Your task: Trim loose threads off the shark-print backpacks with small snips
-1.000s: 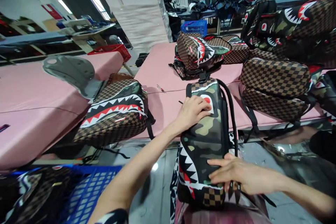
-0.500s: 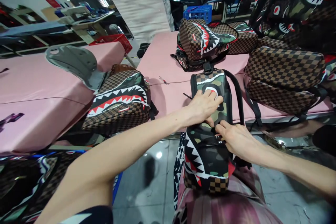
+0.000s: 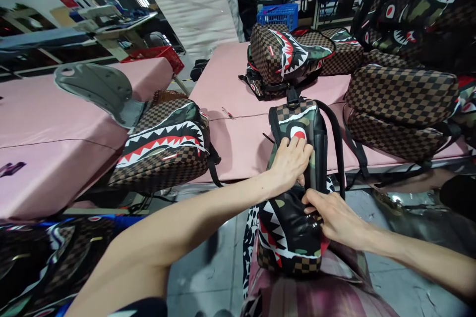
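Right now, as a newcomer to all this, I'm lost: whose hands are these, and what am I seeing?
No machine here: these are a person's bare hands, seen by a camera worn on their head, looking forward and down. The left hand presses on the upper part of a camouflage bag. The right hand has its fingers at the bag's middle; exactly what they pinch is hard to see. Beyond, the pink table carries more bags, including a plain checkered one on the right.
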The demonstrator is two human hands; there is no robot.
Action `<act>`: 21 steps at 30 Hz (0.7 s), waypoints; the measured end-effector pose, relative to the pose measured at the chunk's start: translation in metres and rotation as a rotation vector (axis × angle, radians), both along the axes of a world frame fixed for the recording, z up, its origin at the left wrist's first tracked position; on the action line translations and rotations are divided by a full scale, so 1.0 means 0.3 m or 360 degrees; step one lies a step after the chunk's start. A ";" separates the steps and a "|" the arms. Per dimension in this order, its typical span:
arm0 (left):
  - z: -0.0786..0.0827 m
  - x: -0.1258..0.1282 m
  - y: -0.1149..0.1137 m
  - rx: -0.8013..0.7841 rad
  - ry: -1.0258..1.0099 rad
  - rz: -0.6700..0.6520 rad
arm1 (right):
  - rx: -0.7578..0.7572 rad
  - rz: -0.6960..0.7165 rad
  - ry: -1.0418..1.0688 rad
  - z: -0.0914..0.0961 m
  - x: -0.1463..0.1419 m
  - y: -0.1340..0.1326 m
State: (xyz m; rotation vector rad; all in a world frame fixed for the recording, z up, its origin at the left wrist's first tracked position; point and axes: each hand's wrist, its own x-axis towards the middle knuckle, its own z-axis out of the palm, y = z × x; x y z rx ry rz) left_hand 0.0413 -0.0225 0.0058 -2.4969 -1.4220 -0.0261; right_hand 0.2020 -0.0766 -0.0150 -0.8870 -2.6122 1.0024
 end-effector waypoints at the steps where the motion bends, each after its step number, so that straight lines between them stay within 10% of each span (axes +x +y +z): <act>1: -0.019 0.002 0.000 0.0045 -0.0003 0.0002 | -0.0024 0.0023 0.0072 -0.007 0.003 0.000; 6: -0.068 -0.023 0.031 0.0151 -0.0073 -0.0105 | -0.0042 0.0047 0.0381 -0.034 0.022 0.007; 11: 0.026 -0.109 -0.033 -0.0220 -0.0633 -0.0267 | 0.0132 0.0211 0.0352 -0.033 0.047 0.014; 14: 0.078 -0.135 -0.191 -0.0730 -0.1388 0.0273 | 0.0225 0.0221 0.0308 -0.024 0.056 0.014; 17: 0.067 -0.127 -0.336 -0.1873 -0.1935 0.1030 | 0.0304 0.0244 0.0283 -0.016 0.052 0.005; 21: -0.006 -0.102 -0.366 -0.2703 -0.2442 0.1555 | 0.0597 0.0346 0.0181 -0.017 0.020 -0.030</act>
